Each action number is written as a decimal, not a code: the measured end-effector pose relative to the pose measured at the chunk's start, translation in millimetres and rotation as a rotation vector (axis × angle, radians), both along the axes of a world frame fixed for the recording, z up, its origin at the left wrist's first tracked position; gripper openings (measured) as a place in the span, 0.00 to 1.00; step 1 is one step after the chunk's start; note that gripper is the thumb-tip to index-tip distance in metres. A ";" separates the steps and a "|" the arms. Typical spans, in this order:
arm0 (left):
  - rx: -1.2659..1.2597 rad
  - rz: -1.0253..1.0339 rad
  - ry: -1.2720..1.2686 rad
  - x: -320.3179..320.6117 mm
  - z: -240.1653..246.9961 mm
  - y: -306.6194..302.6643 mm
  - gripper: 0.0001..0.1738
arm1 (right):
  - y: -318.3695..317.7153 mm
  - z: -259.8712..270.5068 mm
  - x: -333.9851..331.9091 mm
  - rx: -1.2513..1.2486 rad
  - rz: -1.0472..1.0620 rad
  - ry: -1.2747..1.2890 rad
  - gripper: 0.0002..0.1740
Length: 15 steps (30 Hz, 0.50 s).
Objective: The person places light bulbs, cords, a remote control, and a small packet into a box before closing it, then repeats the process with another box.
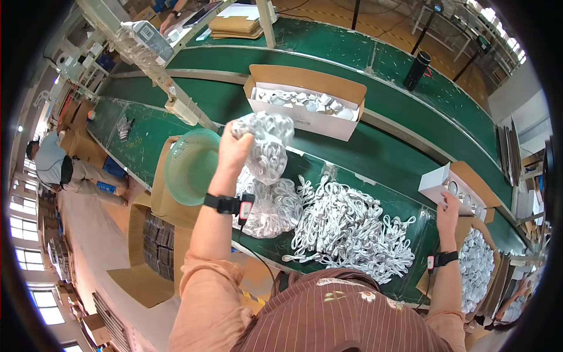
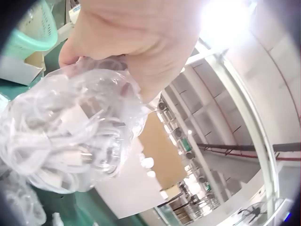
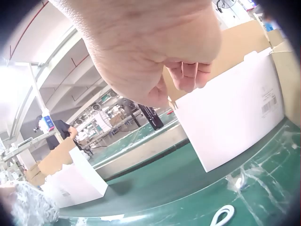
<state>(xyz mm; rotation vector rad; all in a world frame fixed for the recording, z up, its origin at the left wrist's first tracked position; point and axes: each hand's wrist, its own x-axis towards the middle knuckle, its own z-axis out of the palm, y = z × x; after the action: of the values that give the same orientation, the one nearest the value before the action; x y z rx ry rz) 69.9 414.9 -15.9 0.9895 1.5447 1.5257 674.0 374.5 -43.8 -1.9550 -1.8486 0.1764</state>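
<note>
My left hand (image 1: 234, 146) grips the top of a clear plastic bag (image 1: 267, 146) packed with coiled white cables. In the left wrist view this bag (image 2: 70, 132) hangs below the curled fingers. Under it, another clear bag of white cables (image 1: 272, 211) lies on the green bench. At the right, my right hand (image 1: 447, 214) holds the near edge of a white cardboard box (image 1: 434, 180) with round, shiny pieces inside. The right wrist view has its fingers hooked over that box's (image 3: 235, 113) rim at one corner, thumb to the side.
Loose white cables (image 1: 352, 229) form a heap before me. Behind it stands a long white box (image 1: 311, 124) of small white parts. A green basket (image 1: 190, 167) sits left, a carton of white pieces (image 1: 476, 264) right. A black bottle (image 1: 417, 70) stands farther back.
</note>
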 end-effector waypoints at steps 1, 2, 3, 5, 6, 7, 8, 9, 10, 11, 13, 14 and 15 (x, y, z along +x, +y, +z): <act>0.017 -0.017 -0.092 -4.6 12.3 -2.4 0.23 | -1.2 -2.5 -11.7 -0.026 0.053 0.067 0.21; 0.080 -0.074 -0.206 -7.2 24.1 -4.1 0.22 | -2.8 -3.8 -23.9 -0.052 0.105 0.135 0.20; 0.131 -0.198 -0.305 -4.2 48.4 -11.6 0.22 | -3.9 0.0 -48.5 -0.059 0.142 0.186 0.17; 0.094 -0.214 -0.519 -27.0 41.3 -13.9 0.22 | -3.7 1.0 -93.7 -0.040 0.281 0.199 0.15; 0.106 -0.222 -0.564 -22.5 49.5 -21.7 0.23 | -4.0 11.3 -122.1 -0.057 0.367 0.239 0.16; 0.104 -0.235 -0.561 -20.9 49.9 -25.8 0.23 | -4.1 14.4 -148.6 -0.165 0.368 0.330 0.18; 0.115 -0.283 -0.686 -20.5 49.4 -28.9 0.23 | -2.7 12.7 -170.4 -0.237 0.447 0.387 0.20; 0.125 -0.330 -0.812 -19.5 47.8 -31.4 0.24 | -4.4 17.2 -197.3 -0.323 0.472 0.527 0.22; 0.112 -0.391 -0.925 -17.2 42.8 -33.7 0.24 | -2.1 7.8 -219.5 -0.467 0.484 0.748 0.25; 0.107 -0.401 -0.925 -12.6 37.5 -36.0 0.24 | 0.9 1.0 -240.3 -0.547 0.541 0.837 0.28; 0.078 -0.310 -1.038 0.9 26.3 -39.0 0.23 | -0.5 9.0 -282.0 -0.769 0.497 1.089 0.32; 0.067 -0.314 -1.113 6.8 21.2 -38.5 0.24 | -0.6 18.4 -298.0 -0.890 0.464 1.198 0.34; 0.083 -0.317 -1.119 12.1 13.8 -40.1 0.25 | -0.7 19.7 -309.4 -0.887 0.461 1.195 0.34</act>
<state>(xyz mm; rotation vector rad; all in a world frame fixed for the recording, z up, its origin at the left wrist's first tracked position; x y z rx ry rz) 82.0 374.8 -2.1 0.2499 0.5044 1.4891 364.6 373.8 -24.1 -1.1549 -1.3221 2.0446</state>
